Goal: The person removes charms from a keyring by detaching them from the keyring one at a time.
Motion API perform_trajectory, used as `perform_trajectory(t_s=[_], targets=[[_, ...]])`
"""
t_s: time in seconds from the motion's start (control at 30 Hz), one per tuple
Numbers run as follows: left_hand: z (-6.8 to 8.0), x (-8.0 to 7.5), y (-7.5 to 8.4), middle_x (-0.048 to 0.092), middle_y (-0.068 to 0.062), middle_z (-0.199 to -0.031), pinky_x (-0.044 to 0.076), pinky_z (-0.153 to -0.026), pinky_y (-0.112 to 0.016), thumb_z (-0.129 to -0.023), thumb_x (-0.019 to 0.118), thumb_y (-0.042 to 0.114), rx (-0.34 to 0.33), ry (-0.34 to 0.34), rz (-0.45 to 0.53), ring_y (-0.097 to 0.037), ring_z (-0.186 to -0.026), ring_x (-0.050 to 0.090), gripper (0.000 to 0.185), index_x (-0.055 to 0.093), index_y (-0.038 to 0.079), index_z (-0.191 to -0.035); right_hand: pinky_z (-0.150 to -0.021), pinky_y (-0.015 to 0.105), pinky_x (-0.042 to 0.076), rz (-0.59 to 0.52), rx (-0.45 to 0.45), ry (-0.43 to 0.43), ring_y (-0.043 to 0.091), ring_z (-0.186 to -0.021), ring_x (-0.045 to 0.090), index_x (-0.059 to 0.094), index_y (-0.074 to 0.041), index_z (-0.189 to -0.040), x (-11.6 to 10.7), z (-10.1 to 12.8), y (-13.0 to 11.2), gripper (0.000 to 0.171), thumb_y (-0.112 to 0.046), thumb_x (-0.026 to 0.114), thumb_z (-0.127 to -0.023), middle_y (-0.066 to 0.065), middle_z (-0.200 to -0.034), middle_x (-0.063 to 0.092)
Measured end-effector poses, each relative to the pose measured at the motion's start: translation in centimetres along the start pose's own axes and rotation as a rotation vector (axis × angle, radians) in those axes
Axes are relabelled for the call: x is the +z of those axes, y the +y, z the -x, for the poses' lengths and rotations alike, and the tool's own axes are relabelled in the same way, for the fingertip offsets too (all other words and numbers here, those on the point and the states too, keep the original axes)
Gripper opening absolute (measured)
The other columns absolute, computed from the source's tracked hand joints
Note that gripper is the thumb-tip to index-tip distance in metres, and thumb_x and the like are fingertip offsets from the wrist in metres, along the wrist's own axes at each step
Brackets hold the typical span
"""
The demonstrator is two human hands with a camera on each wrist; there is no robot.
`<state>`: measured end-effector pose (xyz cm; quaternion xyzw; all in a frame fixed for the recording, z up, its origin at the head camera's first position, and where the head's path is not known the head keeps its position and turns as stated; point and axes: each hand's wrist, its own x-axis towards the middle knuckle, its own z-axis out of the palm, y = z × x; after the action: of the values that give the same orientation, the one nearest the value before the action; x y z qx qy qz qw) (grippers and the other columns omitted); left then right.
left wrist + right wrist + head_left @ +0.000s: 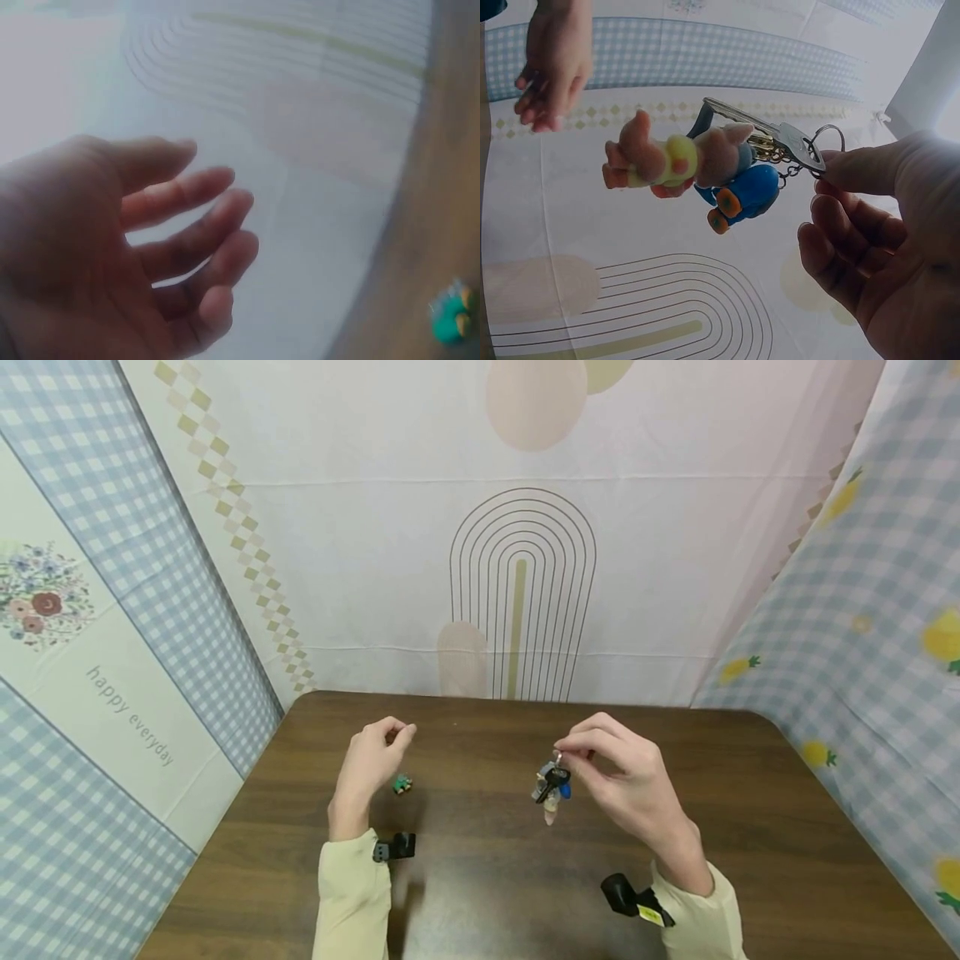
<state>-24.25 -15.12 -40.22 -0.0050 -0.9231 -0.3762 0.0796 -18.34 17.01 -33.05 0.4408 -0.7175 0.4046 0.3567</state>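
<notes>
In the head view my right hand (626, 772) pinches the metal ring of a key bunch (552, 783) and holds it up over the table. The right wrist view shows a silver key (776, 139) on the ring (832, 135), a pinkish pig-like figurine in yellow (664, 159) and a blue figurine with orange feet (746, 195), hung on short chains. My left hand (371, 758) hovers at the left with loosely bent fingers and nothing in them. Near it on the table lies a small green figurine (402, 784), also at the edge of the left wrist view.
The brown wooden table (480, 893) has its far edge against a white patterned cloth (375, 568). Blue checked cloths hang at the left (90, 443) and right (885, 693). Small black cameras (621, 895) are strapped to both wrists.
</notes>
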Motion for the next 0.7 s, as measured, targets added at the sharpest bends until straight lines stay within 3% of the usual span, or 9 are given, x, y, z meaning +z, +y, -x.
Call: perform_trajectory(t_s=[0.13, 0.3, 0.53, 0.7], targets=[[0.9, 0.2, 3.1, 0.064, 0.001, -0.082, 0.046, -0.071, -0.031, -0.099, 0.058, 0.032, 0.176, 0.024, 0.048, -0.014, -0.072, 0.055, 0.022, 0.07, 0.014, -0.099, -0.061, 0.013, 0.045, -0.006, -0.01, 0.004, 0.006, -0.077, 0.059, 0.072, -0.004, -0.09, 0.0, 0.0, 0.0, 0.032, 0.02, 0.073, -0.069, 0.004, -0.086, 0.066], [1.9, 0.7, 6.2, 0.067, 0.003, -0.086, 0.051, -0.072, -0.029, -0.096, 0.063, 0.024, 0.374, -0.02, 0.127, -0.011, -0.077, 0.059, 0.012, 0.07, 0.014, -0.096, -0.064, 0.014, 0.046, -0.042, -0.036, 0.01, 0.006, -0.077, 0.058, 0.071, -0.002, -0.091, 0.1, 0.0, 0.1, 0.027, 0.018, 0.072, -0.072, 0.006, -0.087, 0.065], [2.7, 1.2, 7.8, 0.067, 0.006, -0.086, 0.05, -0.067, -0.022, -0.094, 0.066, 0.02, 0.494, -0.071, 0.162, -0.006, -0.072, 0.056, 0.005, 0.07, 0.016, -0.095, -0.066, 0.015, 0.047, -0.077, -0.059, 0.011, 0.006, -0.075, 0.057, 0.071, -0.002, -0.091, 0.1, 0.0, 0.1, 0.007, 0.002, 0.07, -0.086, 0.008, -0.086, 0.065], [3.5, 1.2, 8.8, 0.066, 0.008, -0.086, 0.05, -0.066, -0.022, -0.094, 0.066, 0.018, 0.574, -0.113, 0.208, -0.006, -0.072, 0.057, 0.004, 0.07, 0.017, -0.096, -0.063, 0.014, 0.047, -0.074, -0.061, 0.015, 0.007, -0.076, 0.06, 0.071, -0.001, -0.09, 0.0, -0.1, 0.0, 0.006, 0.003, 0.07, -0.085, 0.008, -0.085, 0.066]])
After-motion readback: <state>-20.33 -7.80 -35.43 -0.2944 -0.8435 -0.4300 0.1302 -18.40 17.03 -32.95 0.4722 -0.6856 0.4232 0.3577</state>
